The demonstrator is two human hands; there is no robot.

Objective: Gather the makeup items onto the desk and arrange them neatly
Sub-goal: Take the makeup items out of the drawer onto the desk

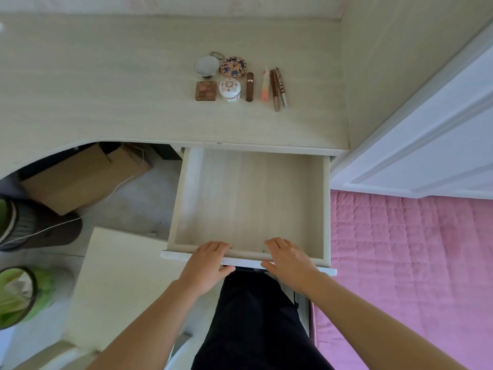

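Observation:
Makeup items lie in a tidy group on the pale wooden desk (106,84): a round mirror (206,65), a patterned round compact (234,66), a square brown compact (205,91), a small white jar (230,89), a brown lipstick tube (250,86), a pink stick (265,84) and two slim tubes (279,86). Below the desk edge a drawer (184,193) stands pulled out, with nothing inside. My left hand (206,263) and my right hand (288,259) both rest on the drawer's front panel, fingers over its top edge, thumbs under it.
A pink quilted bed (410,263) lies to the right, a white door (426,145) above it. Under the desk sit a cardboard box (80,174), a dark bin (37,228) and a bin with a green liner (24,295). A white stool (120,284) stands at left.

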